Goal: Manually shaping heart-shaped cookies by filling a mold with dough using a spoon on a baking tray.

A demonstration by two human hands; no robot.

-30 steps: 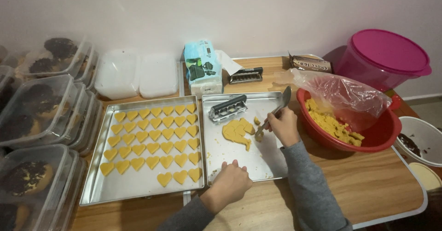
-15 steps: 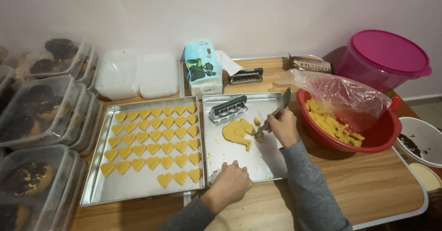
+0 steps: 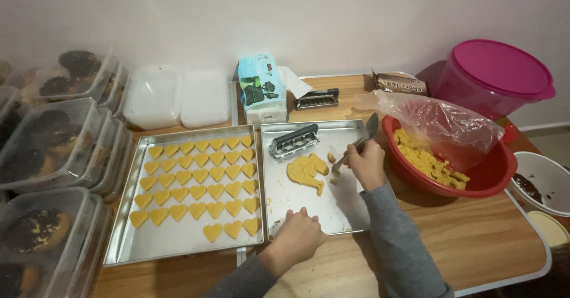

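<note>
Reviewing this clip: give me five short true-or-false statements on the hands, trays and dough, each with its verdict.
1. The right hand holds a metal knife over the smaller tray. True.
2. The left hand lifts a heart off the large tray. False: it rests on the smaller tray's near edge.
3. The heart-shaped dough pieces lie in rows on the large tray. True.
4. The red bowl is empty. False: it holds yellow dough under a plastic bag.
5. The pink tub has no lid. False: its lid is on.
</note>
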